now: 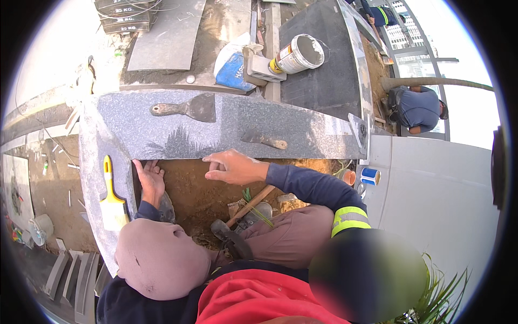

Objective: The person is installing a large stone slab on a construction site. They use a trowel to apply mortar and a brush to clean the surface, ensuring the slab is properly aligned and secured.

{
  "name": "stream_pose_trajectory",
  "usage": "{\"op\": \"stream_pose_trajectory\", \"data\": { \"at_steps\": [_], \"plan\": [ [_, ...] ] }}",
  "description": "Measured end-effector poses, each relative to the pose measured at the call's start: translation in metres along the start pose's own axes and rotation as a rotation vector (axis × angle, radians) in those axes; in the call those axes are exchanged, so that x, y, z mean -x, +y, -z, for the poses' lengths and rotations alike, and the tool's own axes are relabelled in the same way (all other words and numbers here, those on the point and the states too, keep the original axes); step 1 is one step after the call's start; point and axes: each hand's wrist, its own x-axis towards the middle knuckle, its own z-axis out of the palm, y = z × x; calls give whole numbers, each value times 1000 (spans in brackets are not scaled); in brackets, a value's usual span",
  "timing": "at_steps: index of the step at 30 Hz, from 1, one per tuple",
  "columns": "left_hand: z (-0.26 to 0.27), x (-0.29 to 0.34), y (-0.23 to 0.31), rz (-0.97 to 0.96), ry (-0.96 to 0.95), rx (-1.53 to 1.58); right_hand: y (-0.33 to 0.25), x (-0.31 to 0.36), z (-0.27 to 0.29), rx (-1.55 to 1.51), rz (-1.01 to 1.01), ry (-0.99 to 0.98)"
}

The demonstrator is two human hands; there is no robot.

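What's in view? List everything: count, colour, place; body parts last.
Stone ledge: 1, speckled grey, centre
Brush: 1, yellow, ledge's left side
Scrapers: 2, grey, ledge's far side
Soil: 1, brown, inside ledge
Wooden handle: 1, brown, near legs
Buckets: 2, whitish, beyond ledge; lower left
Sack: 1, blue-white, beyond ledge
Stacked bags: several, dark, upper left
Can: 1, blue, right of ledge
Trunk: 1, brown, upper right
Other people: 2, blue clothes, upper right
Plant: 1, green, lower right
Left hand: 1, navy sleeve, ledge's inner corner
Right hand: 1, navy sleeve, ledge's inner edge
Legs: 2, pinkish, lower centre
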Motion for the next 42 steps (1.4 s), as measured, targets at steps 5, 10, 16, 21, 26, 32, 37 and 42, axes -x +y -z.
{"op": "stream_pose_trajectory", "data": {
  "at_steps": [5,10,16,21,26,32,37,42],
  "plan": [
    [-6,0,1,13,-17,-11,13,11,-2,47,64,82],
    [-5,0,3,4,6,-6,-5,-14,13,584,332,189],
    [-7,-4,-4,-14,-21,65,-88,-115,2,620,597,273],
    [-19,15,-8,-174,-106,174,-100,-237,-130,531,768,385],
    [-13,18,-3,-186,-70,193,-84,-274,-199,720,855,395],
    [-10,15,-6,-161,-47,184,-91,-264,-173,857,911,331],
    [-16,14,-9,-125,-32,176,-125,-205,-90,781,876,434],
    [-1,-5,-1,5,33,15,-105,-99,80,749,501,632]
  ]
}}
